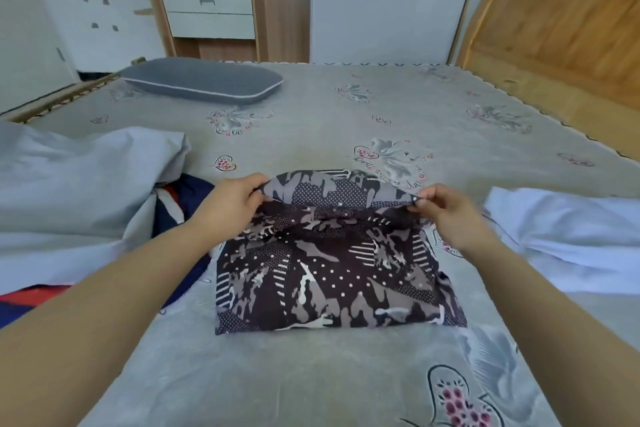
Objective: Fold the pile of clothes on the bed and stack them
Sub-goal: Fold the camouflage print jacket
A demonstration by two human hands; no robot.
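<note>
Here we pinch one dark camouflage-patterned cloth garment with two hands, left and right, lifting its far edge above the grey printed bed. One blue-and-red garment lies left, one white folded cloth right; bare sheet stretches beyond.

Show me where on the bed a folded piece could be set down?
Bare sheet lies between the grey pillow and the headboard, beyond the patterned garment. Crowded: grey bedding on the left, white cloth on the right.
</note>
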